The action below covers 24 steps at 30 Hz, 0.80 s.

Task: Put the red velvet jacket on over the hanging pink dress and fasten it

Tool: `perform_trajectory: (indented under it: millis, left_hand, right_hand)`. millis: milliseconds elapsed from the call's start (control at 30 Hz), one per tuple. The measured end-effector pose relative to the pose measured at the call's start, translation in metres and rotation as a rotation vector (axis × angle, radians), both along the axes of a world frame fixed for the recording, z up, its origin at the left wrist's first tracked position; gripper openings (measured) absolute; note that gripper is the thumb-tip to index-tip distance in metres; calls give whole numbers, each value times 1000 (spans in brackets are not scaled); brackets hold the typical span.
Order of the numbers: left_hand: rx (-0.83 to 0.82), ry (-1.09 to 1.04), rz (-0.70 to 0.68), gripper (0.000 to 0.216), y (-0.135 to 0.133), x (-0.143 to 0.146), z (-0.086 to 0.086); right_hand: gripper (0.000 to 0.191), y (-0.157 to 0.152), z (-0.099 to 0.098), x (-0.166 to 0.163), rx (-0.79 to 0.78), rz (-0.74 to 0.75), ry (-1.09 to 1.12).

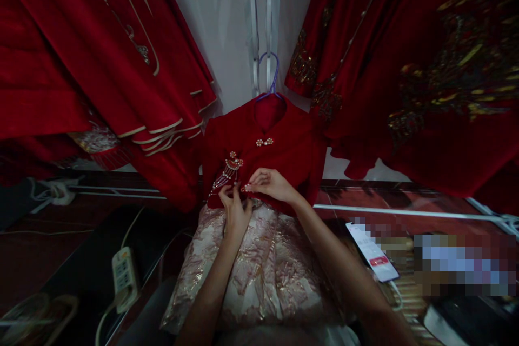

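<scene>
The beaded tassel [230, 168] hangs on the left part of the red top [290, 127], its strands reaching down near the left hand [235, 206]. That hand's fingers are bent at the top's lower front; whether they grip the cloth is hard to tell. Just beside it, the right hand [268, 183] pinches a small clasp [246, 188] between thumb and fingers. The handling here probably calls for a steady left hand that holds the cloth flat and away from the strands, while the right works with light fingertips; a hard tug could strain the stitches or swing the top on its hanger [274, 73].

At far left, red clothes [52, 38] with pale edging hang above a dark surface [77, 259], where a power strip [125, 275] lies. In the middle, the top hangs before a pale wall [214, 5], with a patterned skirt [259, 275] below it, under the forearms. To the right, a lit phone [371, 251] with a cable rests on a ribbed surface [410, 311], near a blurred patch. More red clothes [357, 81] hang above the reddish floor [357, 197]. The light is dim.
</scene>
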<state>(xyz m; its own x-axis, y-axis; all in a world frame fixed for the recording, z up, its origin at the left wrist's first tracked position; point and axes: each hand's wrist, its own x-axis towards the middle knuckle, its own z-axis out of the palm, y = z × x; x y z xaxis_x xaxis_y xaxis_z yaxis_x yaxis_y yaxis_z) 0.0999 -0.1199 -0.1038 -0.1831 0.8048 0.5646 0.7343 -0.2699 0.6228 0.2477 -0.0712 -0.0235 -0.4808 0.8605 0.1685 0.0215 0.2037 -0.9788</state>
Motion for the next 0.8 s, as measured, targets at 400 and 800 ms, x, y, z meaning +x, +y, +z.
perform_trajectory:
  millis: [400,800]
  left_hand:
    - [-116,-262,-146,29,40,-24,-4]
    - [-212,-864,-192,29,42,-22,-4]
  right_hand:
    - [13,24,-53,-27,188,-374,-104]
    - [9,11,-50,-27,243,-335,-103]
